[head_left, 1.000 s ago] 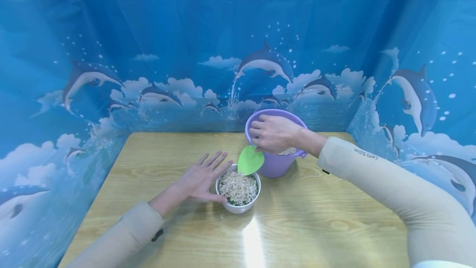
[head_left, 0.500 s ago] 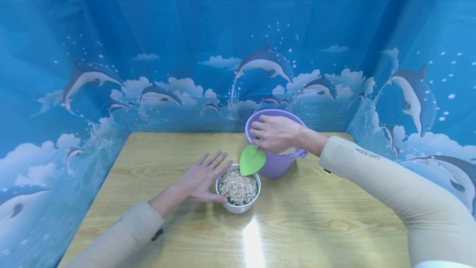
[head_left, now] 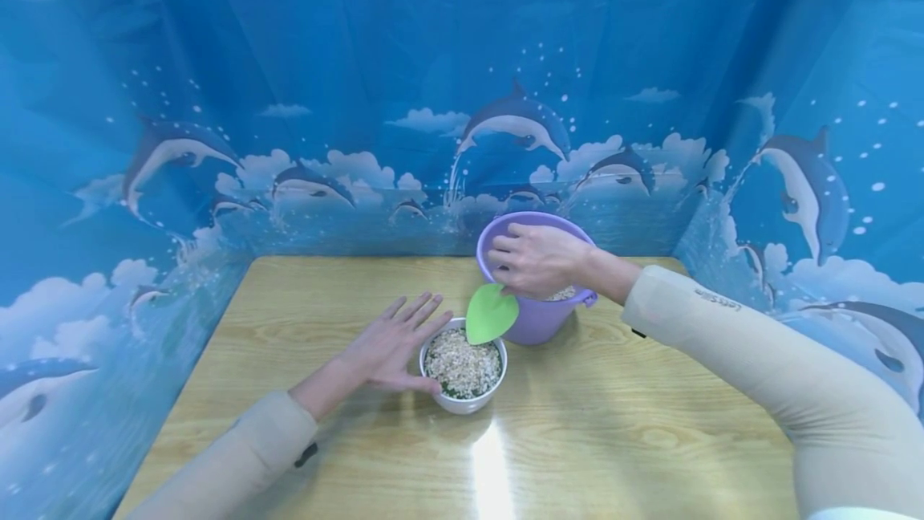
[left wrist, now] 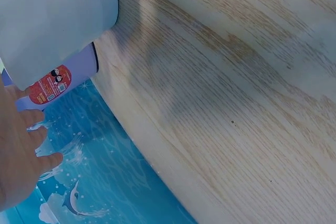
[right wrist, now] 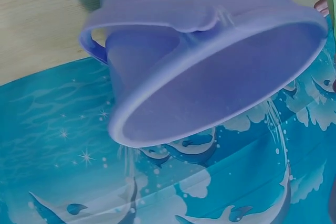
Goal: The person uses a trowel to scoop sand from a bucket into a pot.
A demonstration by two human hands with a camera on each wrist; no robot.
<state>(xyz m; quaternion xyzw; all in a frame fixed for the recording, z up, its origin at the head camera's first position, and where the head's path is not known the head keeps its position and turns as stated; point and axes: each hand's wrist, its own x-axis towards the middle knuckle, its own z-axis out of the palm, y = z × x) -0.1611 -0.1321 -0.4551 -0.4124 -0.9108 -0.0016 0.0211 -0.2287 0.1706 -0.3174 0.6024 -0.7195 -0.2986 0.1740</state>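
A white bowl (head_left: 464,405) filled with pale flakes or grains (head_left: 462,363) over something green stands on the table. My left hand (head_left: 393,347) rests against its left side, fingers spread, thumb at the near rim. In the left wrist view that hand (left wrist: 18,156) shows beside the bowl's wall (left wrist: 58,19). My right hand (head_left: 537,259), fingers curled, holds a flat green heart-shaped piece (head_left: 492,314), its tip at the bowl's far right rim. That hand hangs over the mouth of a purple bucket (head_left: 537,323). The green piece's other end is hidden by the hand.
More pale grains (head_left: 561,294) lie in the bucket, whose handle (right wrist: 94,38) hangs outside in the right wrist view. The wooden table (head_left: 613,440) ends at a blue dolphin-print curtain (head_left: 361,103) behind and at the sides.
My right hand and the green heart-shaped piece have shifted slightly to the right. My left hand, the bowl and the bucket stay in place.
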